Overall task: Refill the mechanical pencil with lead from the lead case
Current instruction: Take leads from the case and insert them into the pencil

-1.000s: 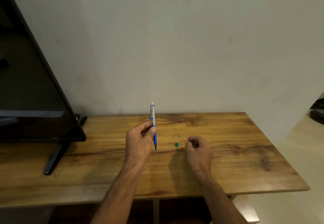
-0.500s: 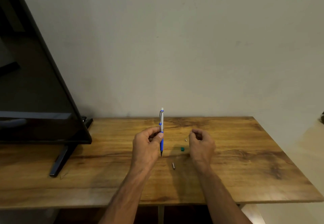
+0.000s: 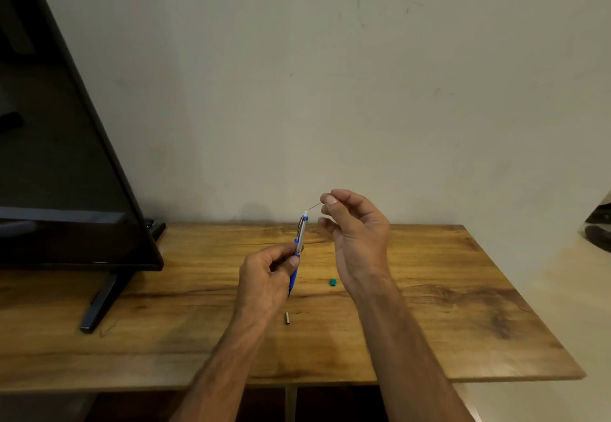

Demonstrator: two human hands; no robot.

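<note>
My left hand (image 3: 264,276) holds a blue and silver mechanical pencil (image 3: 300,242) upright over the wooden table (image 3: 446,316), its white top end uppermost. My right hand (image 3: 358,233) is raised beside the pencil's top and pinches a thin lead (image 3: 314,206) between thumb and forefinger; the lead slants down toward the pencil's top, just short of it. A small dark metal cap (image 3: 287,318) lies on the table below my left hand. A small teal piece (image 3: 333,282) lies on the table near my right wrist. I see no lead case.
A black flat screen (image 3: 59,157) on a black stand (image 3: 102,299) fills the left side, its foot on the table. A plain wall rises behind the table. A dark object (image 3: 598,233) shows at the right edge, off the table.
My right hand has risen from the table to the pencil's top, now pinching a lead. My left hand and the pencil have shifted little. The view has shifted, bringing the metal cap into sight.
</note>
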